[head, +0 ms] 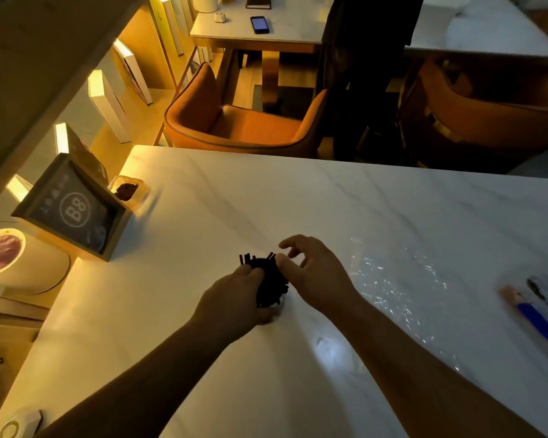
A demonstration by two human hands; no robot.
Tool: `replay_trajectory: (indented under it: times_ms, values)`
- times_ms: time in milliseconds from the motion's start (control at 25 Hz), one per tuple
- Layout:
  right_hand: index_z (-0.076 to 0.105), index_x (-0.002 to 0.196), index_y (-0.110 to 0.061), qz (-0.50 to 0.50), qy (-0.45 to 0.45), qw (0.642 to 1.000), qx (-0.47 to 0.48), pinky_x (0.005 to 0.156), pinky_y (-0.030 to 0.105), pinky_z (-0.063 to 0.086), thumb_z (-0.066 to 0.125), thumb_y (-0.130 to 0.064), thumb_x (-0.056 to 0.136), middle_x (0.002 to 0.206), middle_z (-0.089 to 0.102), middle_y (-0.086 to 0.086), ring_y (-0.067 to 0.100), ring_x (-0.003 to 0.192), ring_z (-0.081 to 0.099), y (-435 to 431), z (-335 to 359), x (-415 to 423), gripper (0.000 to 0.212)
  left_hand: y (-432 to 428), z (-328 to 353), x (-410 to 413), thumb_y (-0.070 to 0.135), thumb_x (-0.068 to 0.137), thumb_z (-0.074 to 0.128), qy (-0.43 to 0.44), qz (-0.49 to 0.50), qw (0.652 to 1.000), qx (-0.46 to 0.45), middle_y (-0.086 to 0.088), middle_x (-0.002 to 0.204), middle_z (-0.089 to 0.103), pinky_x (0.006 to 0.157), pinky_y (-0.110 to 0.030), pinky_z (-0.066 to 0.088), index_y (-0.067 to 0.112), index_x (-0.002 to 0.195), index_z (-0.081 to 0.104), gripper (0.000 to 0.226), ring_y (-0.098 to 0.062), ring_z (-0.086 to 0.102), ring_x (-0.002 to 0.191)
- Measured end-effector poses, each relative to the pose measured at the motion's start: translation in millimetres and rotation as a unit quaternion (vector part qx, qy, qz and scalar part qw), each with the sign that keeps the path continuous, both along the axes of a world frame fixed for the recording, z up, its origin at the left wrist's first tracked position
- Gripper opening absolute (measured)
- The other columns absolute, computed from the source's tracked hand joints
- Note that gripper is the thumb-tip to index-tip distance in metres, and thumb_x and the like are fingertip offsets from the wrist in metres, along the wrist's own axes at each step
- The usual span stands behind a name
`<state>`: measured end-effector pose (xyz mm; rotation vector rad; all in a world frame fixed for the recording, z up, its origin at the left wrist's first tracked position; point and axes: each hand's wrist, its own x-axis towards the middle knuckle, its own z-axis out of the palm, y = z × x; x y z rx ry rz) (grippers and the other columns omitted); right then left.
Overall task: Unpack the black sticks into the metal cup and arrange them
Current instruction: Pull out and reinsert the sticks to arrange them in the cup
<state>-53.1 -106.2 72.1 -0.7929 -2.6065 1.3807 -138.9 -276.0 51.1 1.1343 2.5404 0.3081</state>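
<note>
A bundle of black sticks (pixel 268 278) stands in a metal cup (pixel 279 306) in the middle of the white marble table (pixel 203 216). Only a small bit of the cup's rim shows below the sticks. My left hand (pixel 234 298) wraps around the cup and the lower part of the sticks from the left. My right hand (pixel 317 273) is at the bundle's right side, its thumb against the stick tops and its fingers spread loosely above them. A crumpled clear plastic wrapper (pixel 393 279) lies on the table right of my hands.
A framed sign marked B8 (pixel 73 210) and a small tub of dark stuff (pixel 127 190) stand at the table's left edge. Blue and white items (pixel 538 308) lie at the right edge. An orange chair (pixel 234 121) stands beyond the far edge.
</note>
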Motion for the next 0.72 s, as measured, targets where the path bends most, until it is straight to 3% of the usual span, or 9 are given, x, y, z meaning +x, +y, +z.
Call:
replay_trajectory:
  times_ms: [80, 200, 280, 440, 720]
  values:
    - [0.068, 0.11, -0.04, 0.012, -0.04, 0.999, -0.016, 0.068, 0.021, 0.051, 0.066, -0.045, 0.091, 0.1, 0.068, -0.013, 0.001, 0.08, 0.066, 2, -13, 5, 0.019, 6, 2, 0, 0.057, 0.081, 0.071, -0.002, -0.011, 1.0, 0.021, 0.009, 0.103, 0.06, 0.067, -0.022, 0.048, 0.03, 0.119, 0.061, 0.047, -0.016, 0.065, 0.091]
    - [0.068, 0.103, -0.037, 0.029, -0.059, 0.997, -0.039, 0.063, 0.018, 0.048, 0.067, -0.034, 0.089, 0.093, 0.071, -0.014, 0.0, 0.076, 0.067, -3, -22, 8, 0.014, 11, 9, -6, 0.042, 0.089, 0.07, -0.003, -0.021, 0.997, 0.068, 0.009, 0.092, 0.063, 0.058, -0.016, 0.028, 0.029, 0.106, 0.068, 0.022, -0.011, 0.059, 0.078]
    - [0.068, 0.102, -0.036, 0.026, -0.053, 0.998, -0.039, 0.062, 0.018, 0.048, 0.065, -0.034, 0.088, 0.093, 0.071, -0.014, 0.001, 0.077, 0.066, -2, -19, 7, 0.014, 11, 16, -12, 0.037, 0.093, 0.067, 0.005, -0.024, 0.997, 0.067, 0.007, 0.098, 0.068, 0.062, -0.02, 0.031, 0.029, 0.11, 0.071, 0.02, -0.008, 0.054, 0.078]
    - [0.066, 0.099, -0.036, 0.026, -0.058, 0.997, -0.033, 0.059, 0.014, 0.043, 0.065, -0.036, 0.089, 0.092, 0.071, -0.014, -0.001, 0.072, 0.064, 0, -10, 6, 0.01, 11, 26, -24, 0.031, 0.098, 0.06, 0.024, -0.037, 0.999, 0.024, 0.007, 0.103, 0.072, 0.073, -0.023, 0.042, 0.033, 0.119, 0.072, 0.025, -0.011, 0.063, 0.089]
    - [0.064, 0.103, -0.032, 0.043, -0.058, 0.997, -0.012, 0.059, 0.012, 0.04, 0.065, -0.038, 0.095, 0.092, 0.071, -0.012, -0.002, 0.07, 0.061, 1, 2, 5, 0.01, 10, 55, -40, 0.033, 0.099, 0.061, 0.018, -0.056, 0.998, -0.032, 0.008, 0.103, 0.071, 0.082, -0.026, 0.05, 0.029, 0.12, 0.072, 0.024, -0.008, 0.062, 0.093]
